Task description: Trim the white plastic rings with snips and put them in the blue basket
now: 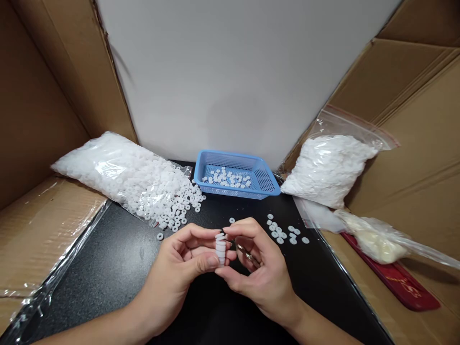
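Note:
My left hand point(187, 263) is closed, pinching a short upright stack of white plastic washers point(220, 251) between thumb and fingers. The topmost washer sits slightly tilted. My right hand point(260, 263) meets the stack from the other side, its index fingertip near the top and its thumb by the bottom. A shiny metal tool point(248, 256) lies within the curled fingers of that hand; most of it is hidden, so its kind does not show. Just beyond my hands a single washer point(232, 220) lies on the black table point(118, 268).
A clear bag of white washers point(118, 167) spills onto the table at left. Behind my hands stands a blue perforated basket point(237, 191) holding washers. Loose flat discs point(279, 235) lie at right, near a bag of white pieces point(330, 167) and a red packet point(406, 287). Cardboard walls flank the table.

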Demonstrator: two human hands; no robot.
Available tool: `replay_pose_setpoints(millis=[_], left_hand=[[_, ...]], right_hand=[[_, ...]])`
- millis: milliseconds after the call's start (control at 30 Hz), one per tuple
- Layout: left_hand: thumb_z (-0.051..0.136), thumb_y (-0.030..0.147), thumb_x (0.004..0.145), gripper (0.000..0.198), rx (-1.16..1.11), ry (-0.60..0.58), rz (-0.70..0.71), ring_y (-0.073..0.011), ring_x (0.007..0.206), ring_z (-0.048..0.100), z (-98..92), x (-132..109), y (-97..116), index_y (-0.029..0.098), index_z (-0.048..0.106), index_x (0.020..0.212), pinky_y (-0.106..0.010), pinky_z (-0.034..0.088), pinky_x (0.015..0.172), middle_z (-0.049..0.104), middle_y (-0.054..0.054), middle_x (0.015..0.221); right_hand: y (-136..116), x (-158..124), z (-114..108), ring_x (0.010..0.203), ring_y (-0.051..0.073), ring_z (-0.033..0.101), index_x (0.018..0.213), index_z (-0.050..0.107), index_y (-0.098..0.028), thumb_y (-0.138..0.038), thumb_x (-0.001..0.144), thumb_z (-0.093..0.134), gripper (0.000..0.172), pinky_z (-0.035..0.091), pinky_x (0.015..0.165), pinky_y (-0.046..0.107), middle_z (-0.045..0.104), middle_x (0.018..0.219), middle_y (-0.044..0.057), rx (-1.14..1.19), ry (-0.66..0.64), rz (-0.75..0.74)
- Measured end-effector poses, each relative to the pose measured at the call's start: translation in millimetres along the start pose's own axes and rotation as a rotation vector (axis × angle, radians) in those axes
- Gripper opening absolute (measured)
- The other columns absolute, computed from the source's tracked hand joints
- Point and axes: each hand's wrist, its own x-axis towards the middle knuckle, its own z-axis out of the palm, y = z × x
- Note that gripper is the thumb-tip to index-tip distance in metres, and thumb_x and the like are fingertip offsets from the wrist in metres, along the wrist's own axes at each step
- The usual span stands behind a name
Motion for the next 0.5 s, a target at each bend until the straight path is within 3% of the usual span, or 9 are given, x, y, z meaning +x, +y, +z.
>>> replay_pose_setpoints(millis=[133,300,500], left_hand=[[0.088,0.015,0.075,0.016,-0.021,-0.034,-0.009,-0.0141,0.078,0.078,1.5,-0.2,0.3,0.019,0.080,0.088,-0.017,0.059,0.074,0.083,-0.004,0.084],[0.086,0.017,0.078,0.014,-0.008,-0.036,-0.015,-0.0122,0.078,0.076,1.4,-0.4,0.8,0.019,0.080,0.091,-0.015,0.057,0.075,0.083,-0.004,0.082],[0.083,0.026,0.082,0.009,-0.024,-0.028,-0.018,-0.0122,0.077,0.075,1.3,-0.3,1.2,0.019,0.082,0.088,-0.016,0.058,0.074,0.082,-0.003,0.081]], right_hand=[[1.6,-0.2,-0.8,0.082,0.014,0.065,0.120,0.065,-0.034,-0.017,0.077,0.083,0.049,0.055,0.061,0.021,0.056,0.105,0.002,0.103,-0.041,0.013],[-1.3,1.8,0.7,0.081,0.014,0.064,0.112,0.067,-0.029,-0.013,0.080,0.078,0.037,0.055,0.062,0.022,0.057,0.099,0.002,0.048,-0.013,-0.055],[-2.6,0.6,1.8,0.078,0.014,0.064,0.109,0.065,-0.028,-0.010,0.079,0.075,0.036,0.057,0.063,0.024,0.057,0.102,0.003,0.060,-0.027,-0.036]])
